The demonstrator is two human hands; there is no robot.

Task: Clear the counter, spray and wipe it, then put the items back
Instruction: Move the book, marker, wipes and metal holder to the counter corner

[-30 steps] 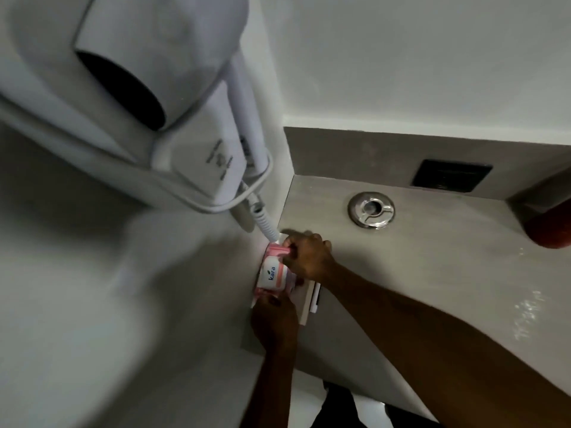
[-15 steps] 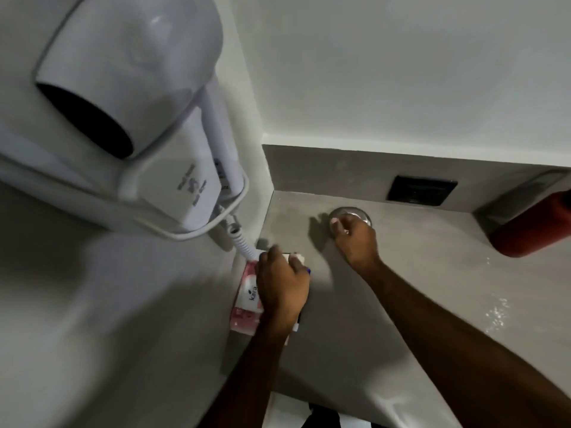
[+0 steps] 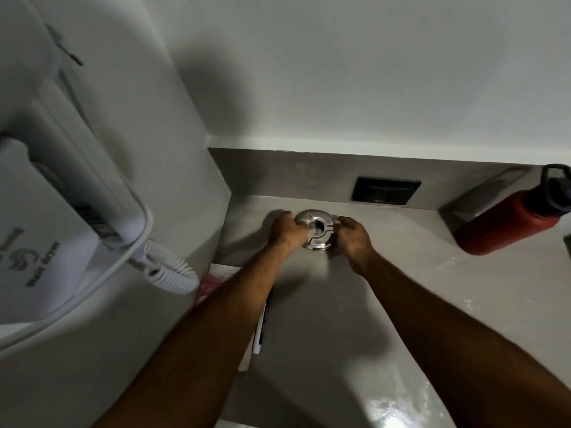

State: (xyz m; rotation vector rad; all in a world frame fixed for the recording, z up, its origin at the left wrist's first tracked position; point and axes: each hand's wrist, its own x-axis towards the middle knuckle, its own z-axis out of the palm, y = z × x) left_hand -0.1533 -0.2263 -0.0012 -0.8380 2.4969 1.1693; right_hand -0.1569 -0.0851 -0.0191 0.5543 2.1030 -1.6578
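A round silver metal ashtray (image 3: 318, 219) sits near the back left corner of the grey counter (image 3: 324, 304). My left hand (image 3: 285, 231) grips its left rim and my right hand (image 3: 353, 239) grips its right rim. A pink tissue pack (image 3: 210, 285) lies by the left wall on white papers (image 3: 224, 270), mostly hidden under my left forearm. A white pen (image 3: 259, 327) lies beside it on the counter.
A red water bottle (image 3: 509, 220) with a black cap stands at the back right. A black socket plate (image 3: 386, 189) is set in the backsplash. A white wall-mounted hair dryer (image 3: 61, 196) with a coiled cord (image 3: 168, 270) hangs on the left wall. The counter shines wet at the front right.
My left hand has let go of the pink tissue pack and moved up to the ashtray. My right hand has shifted to the ashtray's right rim. The camera has moved closer.
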